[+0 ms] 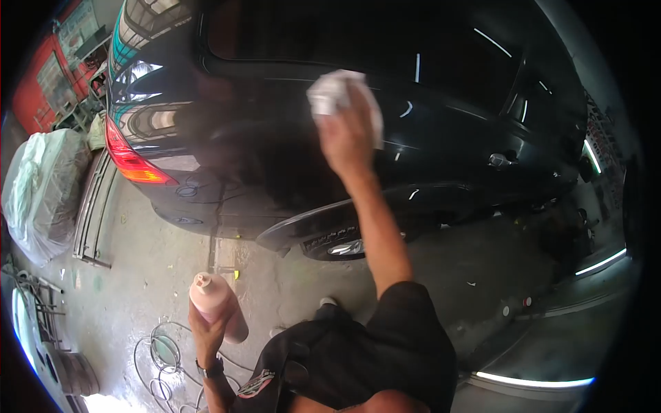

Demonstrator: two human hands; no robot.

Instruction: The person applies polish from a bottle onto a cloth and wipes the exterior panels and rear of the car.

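A white cloth (329, 95) is pressed by my right hand (348, 141) against the side of a dark, glossy car (255, 151), just below its window. The hand and cloth are slightly blurred. Low in the view, my left hand (208, 330) is wrapped round a pink bottle (212, 294) with a nozzle top, held away from the car above the floor. The car's red and orange tail light (138, 158) is at the left, and its rear wheel (337, 248) shows beneath the arch.
A plastic-covered bundle (45, 193) stands at the left beside a metal frame (95, 206). A coiled hose (165, 351) lies on the concrete floor (131, 275) near my left hand. Red equipment (41, 82) is at the upper left.
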